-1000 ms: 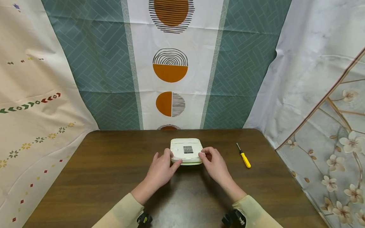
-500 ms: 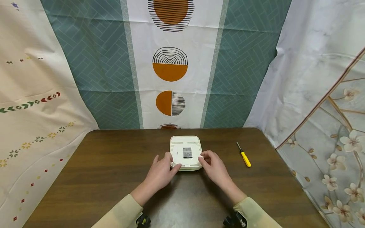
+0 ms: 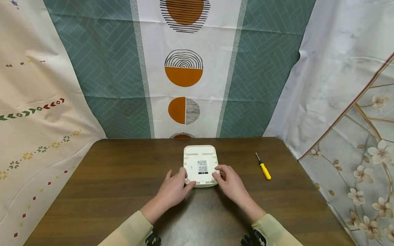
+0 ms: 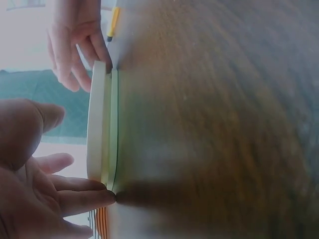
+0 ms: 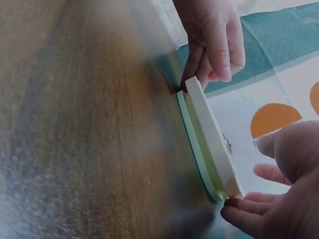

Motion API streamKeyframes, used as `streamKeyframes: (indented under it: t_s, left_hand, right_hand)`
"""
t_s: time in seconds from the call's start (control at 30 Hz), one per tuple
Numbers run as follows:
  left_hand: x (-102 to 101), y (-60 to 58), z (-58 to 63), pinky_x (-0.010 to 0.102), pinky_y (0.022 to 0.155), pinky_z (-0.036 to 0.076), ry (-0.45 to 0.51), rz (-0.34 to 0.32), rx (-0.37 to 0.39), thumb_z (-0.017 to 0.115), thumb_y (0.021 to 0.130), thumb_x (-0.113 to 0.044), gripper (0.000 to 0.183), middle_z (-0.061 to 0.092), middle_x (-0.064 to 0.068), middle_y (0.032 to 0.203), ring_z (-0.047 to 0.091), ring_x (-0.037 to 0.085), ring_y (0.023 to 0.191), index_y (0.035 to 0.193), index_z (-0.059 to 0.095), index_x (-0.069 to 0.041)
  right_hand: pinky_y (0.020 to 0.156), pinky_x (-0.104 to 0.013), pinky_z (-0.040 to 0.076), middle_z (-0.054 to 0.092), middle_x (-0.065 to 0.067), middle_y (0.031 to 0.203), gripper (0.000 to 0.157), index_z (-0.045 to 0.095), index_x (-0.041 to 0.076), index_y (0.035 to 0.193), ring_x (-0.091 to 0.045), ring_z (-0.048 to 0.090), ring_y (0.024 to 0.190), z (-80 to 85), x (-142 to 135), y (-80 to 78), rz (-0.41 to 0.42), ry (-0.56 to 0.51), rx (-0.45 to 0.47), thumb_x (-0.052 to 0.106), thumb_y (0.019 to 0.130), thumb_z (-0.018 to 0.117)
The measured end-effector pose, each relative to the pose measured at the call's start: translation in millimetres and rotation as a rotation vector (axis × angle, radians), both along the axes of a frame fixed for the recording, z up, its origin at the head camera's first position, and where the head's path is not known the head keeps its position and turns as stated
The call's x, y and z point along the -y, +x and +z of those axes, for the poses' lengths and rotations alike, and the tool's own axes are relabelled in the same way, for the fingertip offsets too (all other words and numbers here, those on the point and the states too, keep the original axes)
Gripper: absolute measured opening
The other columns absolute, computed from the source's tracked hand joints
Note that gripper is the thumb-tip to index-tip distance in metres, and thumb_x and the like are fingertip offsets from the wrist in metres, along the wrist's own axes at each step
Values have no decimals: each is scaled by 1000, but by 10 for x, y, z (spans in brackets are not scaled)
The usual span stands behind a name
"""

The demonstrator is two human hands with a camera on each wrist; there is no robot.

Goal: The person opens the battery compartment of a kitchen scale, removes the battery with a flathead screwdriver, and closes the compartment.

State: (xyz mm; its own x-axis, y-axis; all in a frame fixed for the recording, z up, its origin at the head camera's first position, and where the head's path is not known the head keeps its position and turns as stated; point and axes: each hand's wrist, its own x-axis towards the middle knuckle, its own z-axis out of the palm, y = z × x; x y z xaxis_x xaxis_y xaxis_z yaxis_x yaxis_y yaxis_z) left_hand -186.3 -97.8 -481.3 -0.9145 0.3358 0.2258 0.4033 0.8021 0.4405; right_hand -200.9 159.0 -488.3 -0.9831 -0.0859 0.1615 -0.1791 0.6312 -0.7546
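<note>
A flat, white, rounded-square device [image 3: 194, 157] lies on the brown table with a printed grey label [image 3: 202, 166] on its upward face. Seen edge-on in the left wrist view, it has a pale green lower layer [image 4: 114, 124] close against the tabletop. My left hand [image 3: 172, 189] is at its near left corner, fingertips touching the side. On the opposite side, my right hand [image 3: 231, 182] has its fingertips at the right edge. Both thumbs stand off the device's face in the wrist views, and the fingers of each hand are extended.
A screwdriver [image 3: 263, 167] with a yellow handle and dark collar lies on the table [image 3: 123, 184] to the right of the device. Patterned cloths [image 3: 117, 68] hang behind the table and along both sides. A camera is strapped to each wrist.
The device's near edge has come down from a raised tilt, so it now lies flat with its label in fuller view. Both hands have lowered with it, and their thumbs are off it.
</note>
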Motion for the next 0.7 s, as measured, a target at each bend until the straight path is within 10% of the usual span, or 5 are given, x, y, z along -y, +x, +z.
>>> streamKeyframes:
  t_s: [0.17, 0.27, 0.4, 0.7]
  left_hand:
    - [14, -67, 19, 74, 121, 33, -35, 47, 9, 78, 106, -36, 38, 56, -5, 72, 64, 17, 73, 112, 57, -4]
    - [31, -143, 38, 76, 121, 31, -46, 71, 9, 77, 106, -37, 47, 73, 11, 109, 72, 29, 111, 129, 61, 0]
    - [62, -285, 46, 78, 122, 26, -67, 74, 16, 74, 108, -41, 66, 53, 23, 163, 52, 38, 151, 155, 53, 0]
    - [95, -560, 13, 79, 124, 21, -97, 69, 64, 67, 111, -45, 77, 36, 18, 176, 36, 46, 160, 171, 39, -6]
  right_hand:
    - [109, -61, 53, 59, -16, 155, 38, 72, 8, 138, -37, 64, 135, -7, 47, 48, 46, 138, -80, 30, 107, 76]
    - [114, -63, 49, 56, -18, 161, 47, 70, 5, 144, -40, 54, 147, -16, 79, 100, 82, 254, -151, 30, 106, 78]
    - [124, -63, 38, 53, -19, 164, 56, 65, 3, 151, -41, 44, 156, -13, 99, 196, 160, 376, -213, 28, 104, 81]
    - [125, -66, 35, 55, -21, 162, 61, 63, 3, 154, -45, 45, 155, -19, 111, 440, 300, 494, -282, 31, 103, 82]
